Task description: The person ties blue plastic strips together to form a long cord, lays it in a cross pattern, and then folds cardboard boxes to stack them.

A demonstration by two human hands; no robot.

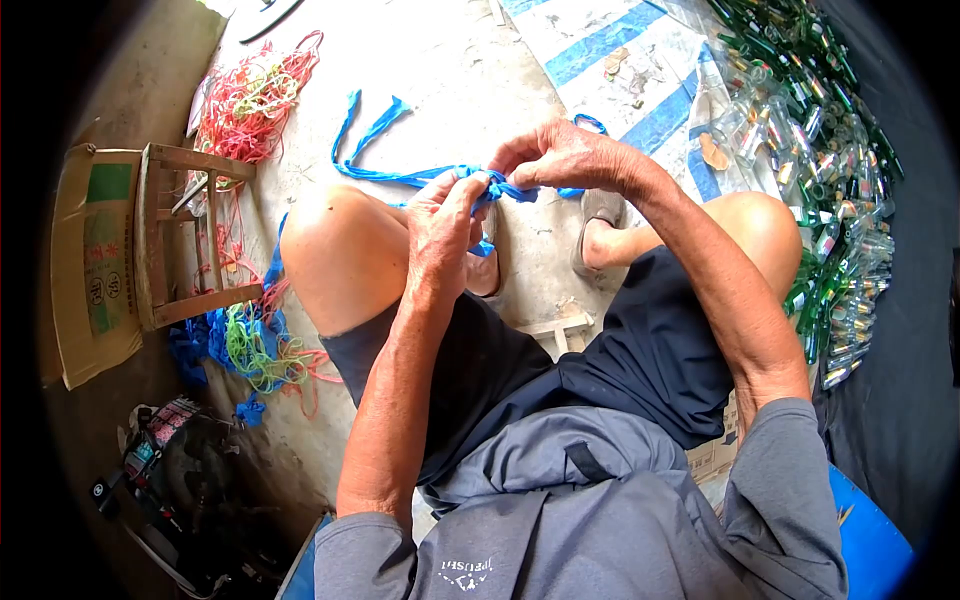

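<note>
A blue fabric-like strip (385, 177) is bunched into a knot between my two hands, in front of my knees. My left hand (447, 215) pinches the strip just left of the knot. From the other side my right hand (565, 160) closes its fingers on the knot's right part. Two loose ends of the strip trail off to the upper left above the floor. A blue loop shows behind my right hand. The fingertips partly hide the knot itself.
Tangled red and yellow-green cord (260, 100) lies at upper left, near a wooden stool (180, 230) and a cardboard piece (100, 260). More blue and green cord (262, 345) is beside my leg. Many glass bottles (820, 200) are piled right, by a blue-striped sheet (620, 50).
</note>
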